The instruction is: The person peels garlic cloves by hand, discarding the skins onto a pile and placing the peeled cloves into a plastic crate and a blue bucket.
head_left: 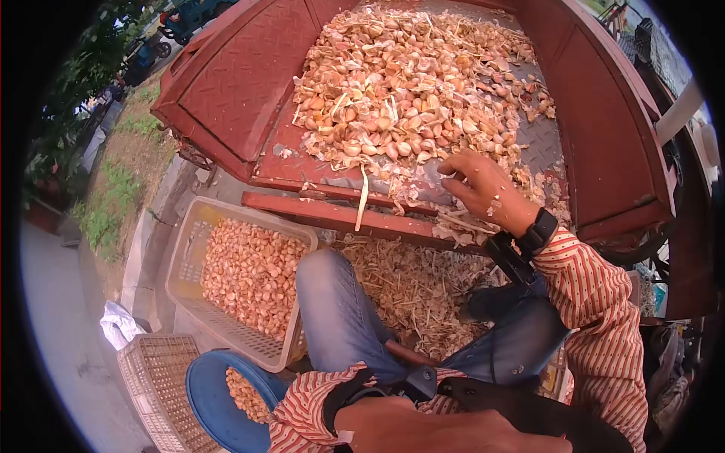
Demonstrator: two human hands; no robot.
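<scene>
My right hand (487, 190) is over the front edge of a heap of garlic cloves (408, 90), fingers loosely curved and apart with nothing between them. Bits of papery skin stick to it. The heap, mixed with dry skins and stalks, lies in the red metal bed of a cart (226, 98). Close to the camera at the bottom is my left hand (453, 429), its back showing and its fingers hidden. Left of it, a blue tub (208, 404) holds some peeled-looking cloves (247, 395).
A plastic crate (189, 291) full of cloves stands by my left knee, with a second lattice crate (155, 385) nearer. Stalks and husks (411, 291) cover the ground between my legs. A long stalk (362, 200) hangs over the cart's edge. A white bag (118, 325) lies on the left.
</scene>
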